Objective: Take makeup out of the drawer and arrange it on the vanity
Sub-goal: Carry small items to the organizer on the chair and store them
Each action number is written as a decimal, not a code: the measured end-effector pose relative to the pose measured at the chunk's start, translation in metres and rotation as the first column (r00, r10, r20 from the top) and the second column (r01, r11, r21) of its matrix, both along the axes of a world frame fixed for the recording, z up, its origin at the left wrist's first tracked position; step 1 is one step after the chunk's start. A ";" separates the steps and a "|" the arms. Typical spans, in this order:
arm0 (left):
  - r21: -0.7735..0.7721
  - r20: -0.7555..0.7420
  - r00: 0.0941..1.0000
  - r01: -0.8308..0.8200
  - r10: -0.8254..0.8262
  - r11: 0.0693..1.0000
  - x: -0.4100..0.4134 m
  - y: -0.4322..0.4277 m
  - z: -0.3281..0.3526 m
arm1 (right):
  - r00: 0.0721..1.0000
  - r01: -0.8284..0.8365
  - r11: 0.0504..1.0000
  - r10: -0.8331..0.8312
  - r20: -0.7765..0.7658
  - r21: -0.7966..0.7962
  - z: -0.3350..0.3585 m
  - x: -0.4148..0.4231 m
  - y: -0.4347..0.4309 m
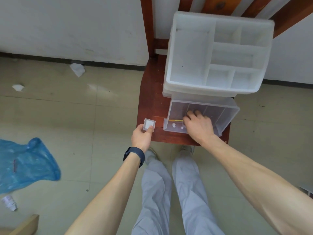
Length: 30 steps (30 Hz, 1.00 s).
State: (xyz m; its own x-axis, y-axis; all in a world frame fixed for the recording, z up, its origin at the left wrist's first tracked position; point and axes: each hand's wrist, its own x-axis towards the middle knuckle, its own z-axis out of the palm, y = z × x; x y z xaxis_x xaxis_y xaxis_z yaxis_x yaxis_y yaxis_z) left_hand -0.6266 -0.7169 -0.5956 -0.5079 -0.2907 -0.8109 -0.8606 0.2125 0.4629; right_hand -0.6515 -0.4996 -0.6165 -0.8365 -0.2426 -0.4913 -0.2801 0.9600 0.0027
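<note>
A pale tiled floor (84,116) fills most of the frame. A reddish-brown wooden chair (150,102) stands in the upper middle. On its seat sits a translucent white plastic organizer (170,56) with open compartments on top. A crumpled blue plastic bag (25,165) lies on the floor at the lower left.

Below the organizer, a clear plastic drawer (227,119) is pulled out over the front of the seat. The right hand (199,124) reaches down into the drawer, its grip curled at the right end of a thin yellow stick (176,120). Whether it pinches the stick cannot be told.

The left hand (141,138), just left of the drawer at the seat's front edge, has its grip closed around a small square clear plastic case (149,125) with a white inside. Two small white bits (174,125) lie near the drawer's front wall.
</note>
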 end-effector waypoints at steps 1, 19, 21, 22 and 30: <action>-0.009 0.005 1.000 0.019 -0.019 1.000 0.000 -0.001 -0.004 | 1.000 0.015 1.000 -0.015 -0.010 -0.018 -0.002 0.002 -0.002; -0.262 0.104 0.918 0.397 -0.383 0.880 -0.010 0.000 -0.028 | 0.971 0.105 0.984 -0.133 -0.198 -0.146 0.015 0.033 0.007; -0.270 0.125 0.914 0.405 -0.385 0.874 -0.008 0.001 -0.020 | 0.931 0.232 0.927 -0.300 -0.210 -0.294 0.031 0.053 0.019; -0.272 0.122 0.914 0.406 -0.388 0.872 -0.006 0.002 -0.016 | 0.904 0.297 0.877 -0.386 -0.184 -0.378 0.040 0.064 0.025; -0.209 -0.069 0.864 0.476 -0.498 0.854 0.012 0.048 0.024 | 0.305 0.814 0.170 -0.939 0.160 -0.555 0.053 0.130 0.080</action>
State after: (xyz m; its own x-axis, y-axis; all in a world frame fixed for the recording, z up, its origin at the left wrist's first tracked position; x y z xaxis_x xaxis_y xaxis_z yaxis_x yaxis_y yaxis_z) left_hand -0.6148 -0.6684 -0.5715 -0.7098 -0.1153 -0.6949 -0.5670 0.6788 0.4666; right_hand -0.5215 -0.4198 -0.5631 -0.6955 0.5969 -0.3999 0.6974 0.4272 -0.5754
